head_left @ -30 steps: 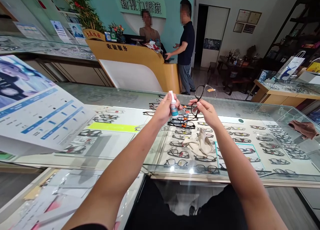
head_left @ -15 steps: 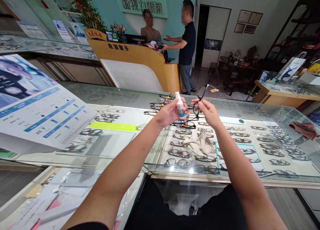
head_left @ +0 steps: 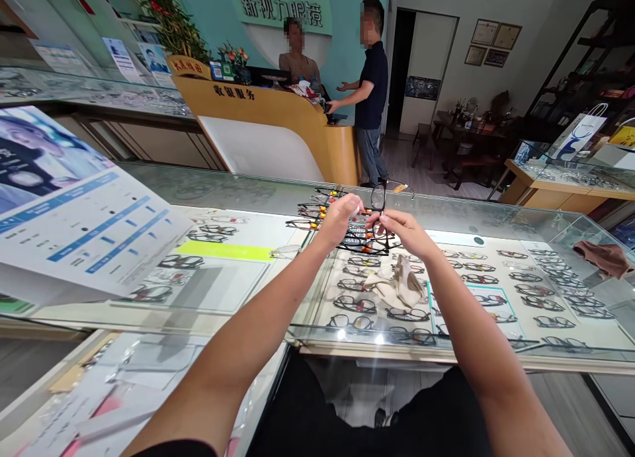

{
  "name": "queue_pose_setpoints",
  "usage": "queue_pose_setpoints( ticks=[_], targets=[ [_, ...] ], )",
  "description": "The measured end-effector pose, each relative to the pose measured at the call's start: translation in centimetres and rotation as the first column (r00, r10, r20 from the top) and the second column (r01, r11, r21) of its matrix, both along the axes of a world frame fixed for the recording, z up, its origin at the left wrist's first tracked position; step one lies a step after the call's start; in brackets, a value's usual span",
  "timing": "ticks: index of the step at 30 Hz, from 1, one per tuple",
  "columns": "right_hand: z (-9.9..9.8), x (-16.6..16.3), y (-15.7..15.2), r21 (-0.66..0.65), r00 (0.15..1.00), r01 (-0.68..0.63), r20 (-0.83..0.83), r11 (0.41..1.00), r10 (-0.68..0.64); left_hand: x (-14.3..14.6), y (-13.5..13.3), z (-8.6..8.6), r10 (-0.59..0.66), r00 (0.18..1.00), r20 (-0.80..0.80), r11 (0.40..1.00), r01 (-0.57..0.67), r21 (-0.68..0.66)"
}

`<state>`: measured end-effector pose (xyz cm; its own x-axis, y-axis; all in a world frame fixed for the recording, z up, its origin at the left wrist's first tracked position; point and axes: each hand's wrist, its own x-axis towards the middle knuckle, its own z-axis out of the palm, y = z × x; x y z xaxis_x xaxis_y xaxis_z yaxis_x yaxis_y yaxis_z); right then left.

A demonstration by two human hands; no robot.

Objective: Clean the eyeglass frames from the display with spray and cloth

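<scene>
The glasses (head_left: 379,196) have dropped nearer the bottle (head_left: 356,209), now mostly hidden.

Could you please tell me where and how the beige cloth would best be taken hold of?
Probably pinch its raised fold from above: the beige cloth lies crumpled on the glass display case, with that fold standing up. Coming slightly from the left seems easier, as the right forearm passes close on the other side.
</scene>
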<state>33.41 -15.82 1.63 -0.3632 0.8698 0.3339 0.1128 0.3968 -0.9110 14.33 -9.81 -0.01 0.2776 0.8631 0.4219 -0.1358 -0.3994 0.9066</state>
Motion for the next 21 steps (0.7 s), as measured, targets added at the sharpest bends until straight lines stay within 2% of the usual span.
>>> queue_pose_setpoints(
  ticks=[3, 6, 9, 11, 13, 15, 17, 19, 21],
  targets=[
    [0.2, -0.4, -0.4, -0.004, 0.999, -0.035, 0.032, 0.999, 0.035, 0.0, -0.1, -0.4, 0.089, 0.994, -0.065, 0.994, -0.084, 0.072],
    [0.4, -0.7, -0.8, -0.016, 0.997, -0.059, 0.055, 0.998, 0.059, 0.1, -0.3, -0.2, 0.079, 0.996, -0.052, 0.995, -0.076, 0.058],
    [0.3, -0.7, -0.7, -0.040, 0.999, -0.045, 0.009, 0.998, 0.045, 0.3, -0.3, 0.4, -0.053, 0.993, 0.101, 0.993, 0.063, -0.099],
    [0.0, -0.6, -0.4, -0.052, 0.998, -0.012, -0.056, 0.999, 0.010, 0.4, -0.3, 0.8, -0.148, 0.968, 0.203, 0.955, 0.194, -0.226],
    [-0.3, -0.5, 0.0, -0.066, 0.991, 0.018, -0.128, 0.998, -0.026, 0.5, -0.3, 0.9, -0.164, 0.958, 0.235, 0.942, 0.223, -0.250],
    [-0.6, -0.4, 0.3, -0.074, 0.983, 0.040, -0.175, 0.996, -0.053, 0.6, -0.5, 0.7, -0.087, 0.982, 0.168, 0.983, 0.112, -0.143],
    [-0.7, -0.6, 0.4, -0.063, 0.981, 0.063, -0.178, 0.996, -0.074, 0.6, -0.9, 0.3, 0.050, 0.999, 0.015, 0.997, -0.051, 0.063],
    [-0.8, -0.7, 0.3, -0.042, 0.983, 0.092, -0.156, 0.995, -0.098, 0.6, -1.2, 0.0, 0.179, 0.974, -0.138, 0.952, -0.136, 0.273],
    [-0.8, -0.8, 0.3, -0.036, 0.984, 0.107, -0.140, 0.994, -0.111, 0.6, -1.3, -0.1, 0.218, 0.960, -0.177, 0.928, -0.148, 0.343]
  ],
)
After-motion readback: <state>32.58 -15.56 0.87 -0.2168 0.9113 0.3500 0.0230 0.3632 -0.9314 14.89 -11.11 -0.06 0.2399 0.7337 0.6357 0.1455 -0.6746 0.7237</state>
